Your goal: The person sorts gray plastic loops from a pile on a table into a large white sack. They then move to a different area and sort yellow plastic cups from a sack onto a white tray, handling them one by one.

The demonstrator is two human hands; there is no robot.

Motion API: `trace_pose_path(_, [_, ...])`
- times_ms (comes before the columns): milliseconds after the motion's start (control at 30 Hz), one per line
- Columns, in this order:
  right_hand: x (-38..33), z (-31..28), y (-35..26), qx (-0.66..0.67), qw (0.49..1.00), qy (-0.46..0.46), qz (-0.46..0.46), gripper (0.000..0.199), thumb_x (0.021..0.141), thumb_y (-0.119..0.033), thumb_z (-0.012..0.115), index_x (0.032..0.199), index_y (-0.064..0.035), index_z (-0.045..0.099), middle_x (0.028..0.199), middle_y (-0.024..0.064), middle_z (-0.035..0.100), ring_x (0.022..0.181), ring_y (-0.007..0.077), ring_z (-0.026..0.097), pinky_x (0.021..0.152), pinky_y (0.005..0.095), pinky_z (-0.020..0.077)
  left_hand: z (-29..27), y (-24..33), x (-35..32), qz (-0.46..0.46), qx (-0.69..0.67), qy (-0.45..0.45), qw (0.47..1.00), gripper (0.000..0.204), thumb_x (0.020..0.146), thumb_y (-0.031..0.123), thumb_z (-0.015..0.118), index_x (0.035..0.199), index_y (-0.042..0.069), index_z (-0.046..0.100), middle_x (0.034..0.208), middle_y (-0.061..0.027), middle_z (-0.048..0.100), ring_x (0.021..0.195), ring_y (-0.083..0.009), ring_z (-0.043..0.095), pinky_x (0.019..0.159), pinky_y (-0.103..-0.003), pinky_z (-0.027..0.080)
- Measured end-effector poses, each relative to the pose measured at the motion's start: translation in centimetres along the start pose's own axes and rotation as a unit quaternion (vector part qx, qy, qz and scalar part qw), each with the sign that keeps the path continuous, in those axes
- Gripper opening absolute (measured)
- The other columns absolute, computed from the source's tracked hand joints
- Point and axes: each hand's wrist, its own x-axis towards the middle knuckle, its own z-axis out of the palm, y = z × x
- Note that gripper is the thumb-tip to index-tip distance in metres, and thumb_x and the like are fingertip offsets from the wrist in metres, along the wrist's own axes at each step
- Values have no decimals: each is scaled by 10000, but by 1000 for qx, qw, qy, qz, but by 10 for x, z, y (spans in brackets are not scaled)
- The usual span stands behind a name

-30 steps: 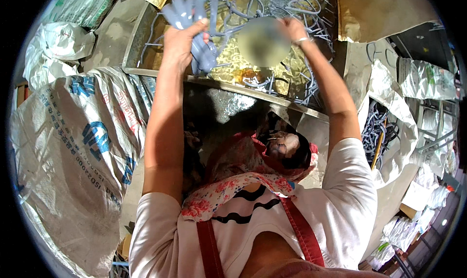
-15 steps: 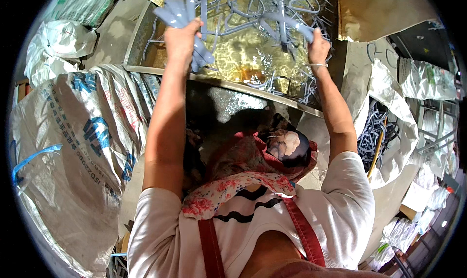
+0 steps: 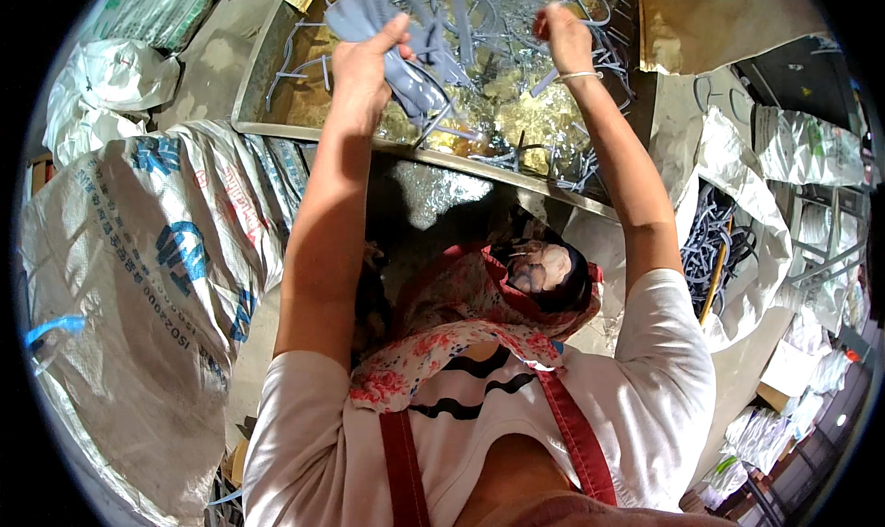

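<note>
My left hand (image 3: 367, 66) is closed round a bundle of grey, flat, flexible plastic strips (image 3: 420, 94), which fan out above and below the fist. They hang over the near left part of a shallow metal water tank (image 3: 479, 169). To the right, above the water, my right hand (image 3: 564, 40) has its fingers curled in. Nothing plainly shows in it, and its fingertips are slightly blurred. Loose grey strips and rings (image 3: 553, 163) lie in the rippling water around both hands. The bundle's upper end is smeared by motion.
A large white woven sack (image 3: 120, 315) stands on the left. At the right, an open white sack (image 3: 770, 250) holds many dark grey strips (image 3: 714, 241) and a yellowish stick (image 3: 718, 273). A brown sheet (image 3: 728, 20) borders the tank's far right. Plastic bags (image 3: 124, 80) lie at upper left.
My right hand has moved left and up, and the grey piece it held no longer shows in it. My left hand has shifted slightly right with its bundle, now turned and spread differently.
</note>
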Motion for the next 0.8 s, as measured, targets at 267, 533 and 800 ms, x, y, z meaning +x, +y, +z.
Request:
trace_pose_path(267, [-70, 106, 76, -325, 854, -392, 107, 501, 831, -393, 539, 1106, 26, 513, 1072, 246, 564, 982, 371, 552, 858, 387, 437, -18, 26, 9, 72, -38, 76, 994, 179, 799, -22, 569, 967, -54, 514, 954, -185, 595, 635, -195, 564, 555, -286, 500])
trace_pose_path(533, [-63, 17, -15, -335, 914, -229, -8, 390, 907, -395, 406, 865, -10, 455, 693, 210, 596, 637, 365, 596, 578, 457, 486, -25, 18, 0, 120, 208, 75, 968, 120, 759, 56, 657, 830, -28, 608, 706, -84, 634, 498, -98, 540, 464, -220, 435])
trace_pose_path(800, [-14, -69, -136, -377, 826, -314, -279, 354, 866, -371, 519, 831, -21, 550, 572, 155, 538, 530, 328, 531, 527, 378, 434, 6, -13, -7, 150, 315, -114, 930, 338, 757, 108, 647, 1069, -14, 600, 1030, -78, 640, 876, -127, 599, 808, -255, 448])
